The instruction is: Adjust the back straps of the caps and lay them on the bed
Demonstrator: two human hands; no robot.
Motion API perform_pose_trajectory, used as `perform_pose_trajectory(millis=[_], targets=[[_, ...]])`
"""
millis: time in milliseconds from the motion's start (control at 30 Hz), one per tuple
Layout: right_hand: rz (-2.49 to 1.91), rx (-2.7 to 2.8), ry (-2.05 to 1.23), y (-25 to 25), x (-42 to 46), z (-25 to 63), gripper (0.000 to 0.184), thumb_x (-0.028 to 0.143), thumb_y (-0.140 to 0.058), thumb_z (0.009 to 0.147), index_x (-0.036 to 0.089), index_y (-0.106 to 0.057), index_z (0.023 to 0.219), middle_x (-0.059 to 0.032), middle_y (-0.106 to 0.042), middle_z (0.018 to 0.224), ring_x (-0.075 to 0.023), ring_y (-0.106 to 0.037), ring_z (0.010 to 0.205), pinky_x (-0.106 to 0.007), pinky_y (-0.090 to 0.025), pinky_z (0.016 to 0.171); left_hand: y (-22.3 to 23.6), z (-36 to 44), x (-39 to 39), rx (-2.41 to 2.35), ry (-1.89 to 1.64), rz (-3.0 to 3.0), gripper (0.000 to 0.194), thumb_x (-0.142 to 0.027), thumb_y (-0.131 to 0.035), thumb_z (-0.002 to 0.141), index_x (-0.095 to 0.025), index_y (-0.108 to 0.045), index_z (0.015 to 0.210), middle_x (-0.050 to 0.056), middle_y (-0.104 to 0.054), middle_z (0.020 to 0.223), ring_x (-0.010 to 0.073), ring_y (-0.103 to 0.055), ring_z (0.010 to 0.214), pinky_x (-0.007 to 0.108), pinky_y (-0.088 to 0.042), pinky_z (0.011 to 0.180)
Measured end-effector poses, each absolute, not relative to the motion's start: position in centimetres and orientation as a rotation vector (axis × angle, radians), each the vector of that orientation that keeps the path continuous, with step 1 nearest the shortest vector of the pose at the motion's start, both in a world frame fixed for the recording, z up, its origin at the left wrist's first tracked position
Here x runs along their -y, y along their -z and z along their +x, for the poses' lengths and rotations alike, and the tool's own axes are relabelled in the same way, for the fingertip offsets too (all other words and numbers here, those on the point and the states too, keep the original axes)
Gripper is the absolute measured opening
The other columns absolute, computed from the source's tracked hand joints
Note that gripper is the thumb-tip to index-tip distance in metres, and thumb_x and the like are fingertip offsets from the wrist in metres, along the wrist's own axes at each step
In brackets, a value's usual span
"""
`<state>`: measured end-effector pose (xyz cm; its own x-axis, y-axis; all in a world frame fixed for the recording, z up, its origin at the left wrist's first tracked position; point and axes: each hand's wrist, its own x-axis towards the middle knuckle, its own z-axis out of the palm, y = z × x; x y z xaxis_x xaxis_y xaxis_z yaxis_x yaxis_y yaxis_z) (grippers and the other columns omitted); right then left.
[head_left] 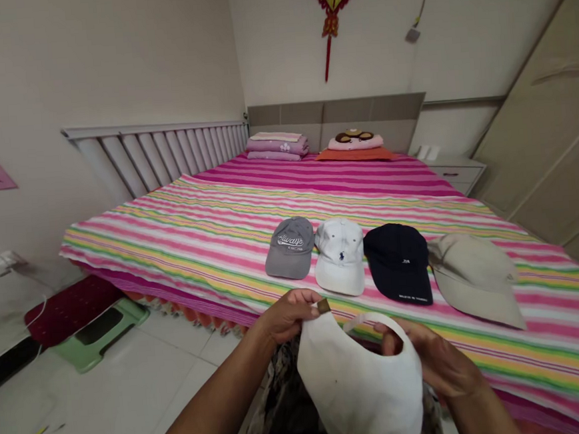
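Observation:
A white baseball cap (pixel 363 392) is held up between my two hands at the near edge of the bed, its back opening facing up and away. My left hand (pixel 294 313) pinches the rim beside a small brown metal buckle (pixel 323 306). Wrapped around the opposite side of the opening is my right hand (pixel 438 356), its fingers partly inside the cap. Beyond them, a row of caps lies on the bed: a grey cap (pixel 292 247), a white cap with a small dark logo (pixel 340 253), a black cap (pixel 398 258) and a beige cap (pixel 477 276).
The bed's striped sheet (pixel 195 231) spreads ahead. Folded purple bedding (pixel 277 148) and a pink pile (pixel 356 141) sit by the headboard (pixel 361 112). A white radiator (pixel 158 150) runs along the left. On the floor stands a green stool (pixel 98 336); a nightstand (pixel 459 170) is at the right.

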<state>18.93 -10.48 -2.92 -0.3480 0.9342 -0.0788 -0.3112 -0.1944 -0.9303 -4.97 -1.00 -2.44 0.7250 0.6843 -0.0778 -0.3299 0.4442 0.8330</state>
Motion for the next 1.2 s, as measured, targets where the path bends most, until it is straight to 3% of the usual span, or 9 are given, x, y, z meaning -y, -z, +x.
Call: perform_pose_trajectory(millis=[133, 300, 600, 833, 1033, 1200], targets=[[-0.887, 1.038, -1.635, 0.7, 9.8, 18.2, 0.047, 0.048, -0.065, 0.064, 0.012, -0.06, 0.094, -0.0026, -0.058, 0.053, -0.0107, -0.045, 0.044, -0.021, -0.032, 0.042, 2.4, -4.5, 1.3, -0.437, -0.614, 0.916, 0.028, -0.024, -0.077, 0.049, -0.007, -0.064, 0.068, 0.004, -0.061, 0.059, 0.0093, -0.054, 0.049, 0.019, -0.041, 0.049], [-0.941, 1.017, -1.488, -0.9, 9.7, 17.3, 0.026, 0.038, -0.064, 0.07, 0.013, -0.061, 0.075, 0.0042, -0.045, 0.04, -0.0061, -0.035, 0.037, -0.019, -0.025, 0.04, 2.4, -4.1, 1.4, -0.41, -0.59, 0.923, 0.032, -0.029, -0.078, 0.048, -0.008, -0.065, 0.069, 0.004, -0.061, 0.058, 0.0092, -0.053, 0.047, 0.019, -0.04, 0.047], [-1.207, 1.275, -1.443, -2.8, 10.2, 16.1, 0.033, 0.044, -0.064, 0.065, 0.014, -0.057, 0.053, 0.0034, -0.046, 0.038, -0.0035, -0.031, 0.031, -0.018, -0.019, 0.033, 0.8, -3.8, 1.1, -0.427, -0.484, 0.982, 0.027, -0.028, -0.078, 0.05, -0.009, -0.066, 0.065, 0.004, -0.062, 0.057, 0.0084, -0.053, 0.046, 0.019, -0.041, 0.047], [-1.24, 1.37, -1.397, -2.9, 10.3, 16.1, 0.035, 0.045, -0.062, 0.065, 0.013, -0.057, 0.051, 0.0044, -0.042, 0.036, -0.0034, -0.024, 0.033, -0.019, -0.015, 0.035, -0.2, -3.8, 1.2, -0.423, -0.486, 0.975, 0.027, -0.028, -0.078, 0.048, -0.009, -0.067, 0.064, 0.002, -0.061, 0.054, 0.0071, -0.051, 0.044, 0.018, -0.04, 0.045], [-1.24, 1.46, -1.397, -3.4, 10.2, 15.8, 0.035, 0.045, -0.062, 0.064, 0.014, -0.055, 0.048, 0.0036, -0.042, 0.037, -0.0054, -0.031, 0.037, -0.019, -0.022, 0.039, 0.1, -3.9, 1.0, -0.449, -0.469, 0.974, 0.028, -0.028, -0.079, 0.047, -0.009, -0.066, 0.063, 0.002, -0.06, 0.053, 0.0085, -0.052, 0.043, 0.019, -0.041, 0.045], [-1.285, 1.577, -1.479, -3.6, 10.0, 16.0, 0.034, 0.046, -0.057, 0.069, 0.014, -0.057, 0.058, 0.0033, -0.046, 0.042, -0.0048, -0.03, 0.036, -0.018, -0.021, 0.036, -0.2, -3.8, 1.2, -0.454, -0.452, 1.016, 0.028, -0.029, -0.078, 0.048, -0.009, -0.066, 0.064, 0.002, -0.059, 0.053, 0.0078, -0.051, 0.042, 0.018, -0.039, 0.043]])
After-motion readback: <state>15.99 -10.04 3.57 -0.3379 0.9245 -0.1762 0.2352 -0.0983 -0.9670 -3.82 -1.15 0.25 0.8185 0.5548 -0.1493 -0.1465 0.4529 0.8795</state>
